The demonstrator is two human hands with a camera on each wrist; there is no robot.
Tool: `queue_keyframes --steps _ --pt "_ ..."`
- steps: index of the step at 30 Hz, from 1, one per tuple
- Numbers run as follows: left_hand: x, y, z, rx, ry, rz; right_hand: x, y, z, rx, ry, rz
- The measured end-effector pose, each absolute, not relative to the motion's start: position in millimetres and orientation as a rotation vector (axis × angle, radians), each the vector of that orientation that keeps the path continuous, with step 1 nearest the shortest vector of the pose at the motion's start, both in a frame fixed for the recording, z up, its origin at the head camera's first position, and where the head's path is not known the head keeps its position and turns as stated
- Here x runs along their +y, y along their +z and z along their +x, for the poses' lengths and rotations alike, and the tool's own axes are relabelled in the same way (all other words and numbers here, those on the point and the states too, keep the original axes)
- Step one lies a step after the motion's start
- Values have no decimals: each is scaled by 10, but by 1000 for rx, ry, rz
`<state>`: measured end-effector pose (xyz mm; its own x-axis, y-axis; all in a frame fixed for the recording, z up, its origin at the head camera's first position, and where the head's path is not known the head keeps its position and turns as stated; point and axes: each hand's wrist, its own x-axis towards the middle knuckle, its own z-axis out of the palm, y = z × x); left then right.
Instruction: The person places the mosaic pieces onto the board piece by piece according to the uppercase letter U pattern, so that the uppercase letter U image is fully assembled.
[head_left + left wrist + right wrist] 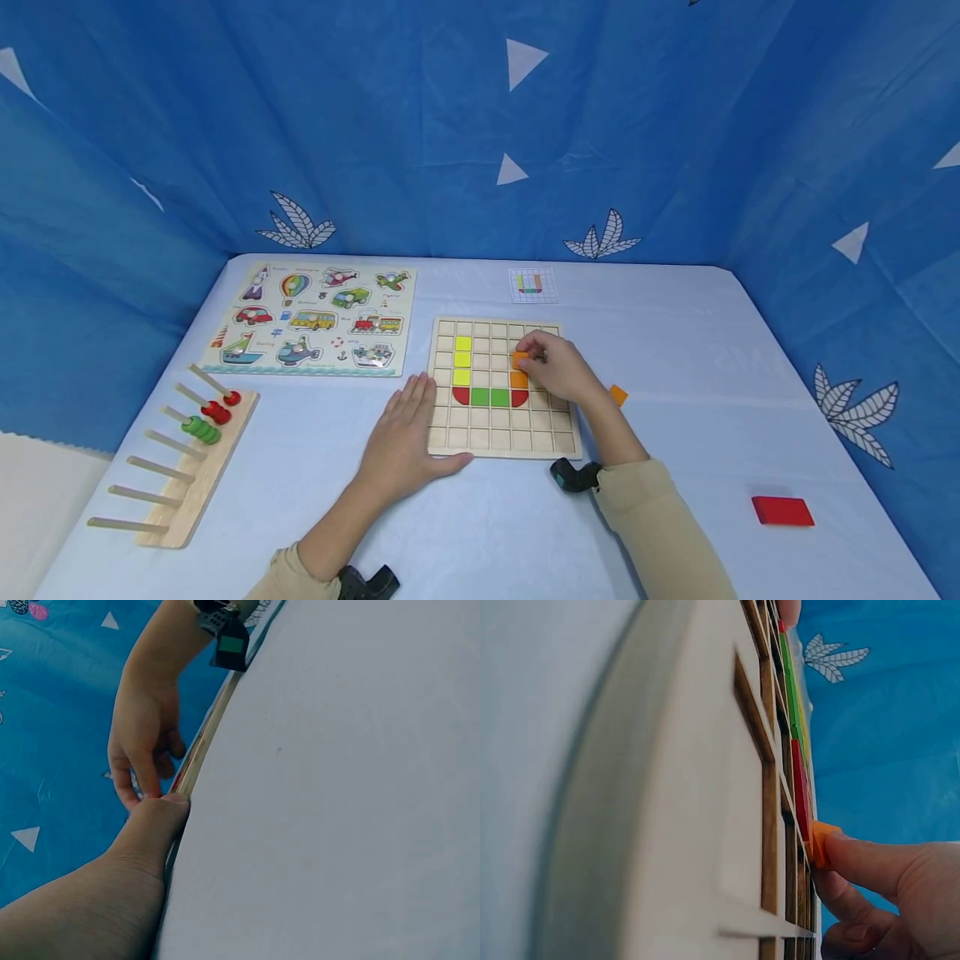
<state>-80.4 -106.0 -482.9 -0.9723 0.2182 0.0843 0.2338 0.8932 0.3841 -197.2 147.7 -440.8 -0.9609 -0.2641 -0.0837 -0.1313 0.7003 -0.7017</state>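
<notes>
A wooden grid board [495, 442] lies mid-table, holding yellow squares [462, 360] in a column, green squares [491, 397] in a row and red rounded corner pieces [461, 396]. My right hand [558, 367] pinches an orange square tile [823, 844] between thumb and fingers, at the board's right part. Just below it an orange tile [518, 380] sits in a cell above the right red corner. My left hand [401, 442] rests flat at the board's lower left corner, fingers straight along the left side, thumb on the front edge. In the left wrist view its thumb [154, 825] touches the board's edge.
A loose orange tile [618, 395] lies right of the board, beside the right wrist. Behind the board is a small pattern card [533, 285]. To the left are a vehicle puzzle [315, 321] and a peg rack [180, 500] with beads. A red block [783, 511] lies far right.
</notes>
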Motion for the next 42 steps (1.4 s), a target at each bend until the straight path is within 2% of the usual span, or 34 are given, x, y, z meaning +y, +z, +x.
queue_keyframes --steps 30,42 --pt "-1059 -4815 -804 -3045 -625 -370 1421 -4325 -1923 2823 -870 -336" --pt "-1059 -4799 -795 -3044 -631 -360 1734 -4231 -1803 2727 -1082 -334"
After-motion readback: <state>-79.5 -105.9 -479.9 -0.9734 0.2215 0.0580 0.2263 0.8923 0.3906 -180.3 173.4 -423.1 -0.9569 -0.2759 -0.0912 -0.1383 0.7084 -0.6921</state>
